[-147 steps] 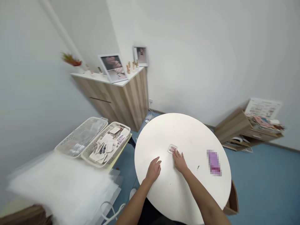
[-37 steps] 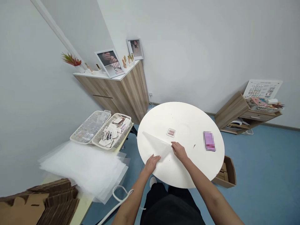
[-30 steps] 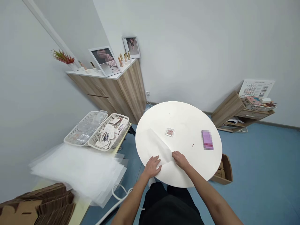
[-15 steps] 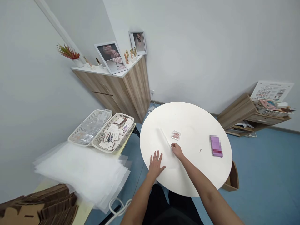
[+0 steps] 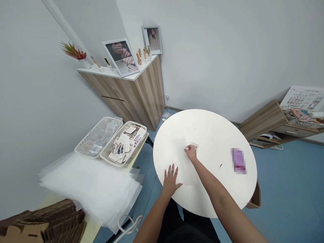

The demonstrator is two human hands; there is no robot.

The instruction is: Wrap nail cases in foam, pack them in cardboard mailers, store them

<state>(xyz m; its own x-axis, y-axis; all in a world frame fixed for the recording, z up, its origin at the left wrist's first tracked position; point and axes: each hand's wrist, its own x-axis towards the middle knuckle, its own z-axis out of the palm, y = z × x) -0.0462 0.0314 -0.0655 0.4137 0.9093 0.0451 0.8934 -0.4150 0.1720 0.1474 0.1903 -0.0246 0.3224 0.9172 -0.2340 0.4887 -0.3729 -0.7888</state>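
Note:
On the round white table [image 5: 210, 192] lies a thin, whitish translucent sheet [image 5: 182, 170], hard to tell from the tabletop. My left hand [image 5: 171, 182] rests flat with fingers spread at the sheet's left lower edge. My right hand [image 5: 191, 153] has thumb and fingers pinched together over the sheet's right side; what they hold, if anything, is too small to make out. Just behind those fingers sits a small clear case with pinkish press-on nails [image 5: 195, 145], partly covered by the hand.
A pixelated purple item [image 5: 238, 161] and a small dark scrap [image 5: 220, 165] lie on the table's right. At left, a side table carries stacked translucent sheets [image 5: 91, 189], folded brown cardboard [image 5: 58, 222], a basket of cards [image 5: 124, 143] and a basket of clear packs [image 5: 98, 136].
The raised sheet edge that my right hand was pinching now looks flat. My right hand has shifted up to the nail case, partly covering it. My left hand stays flat; the view has shifted slightly.

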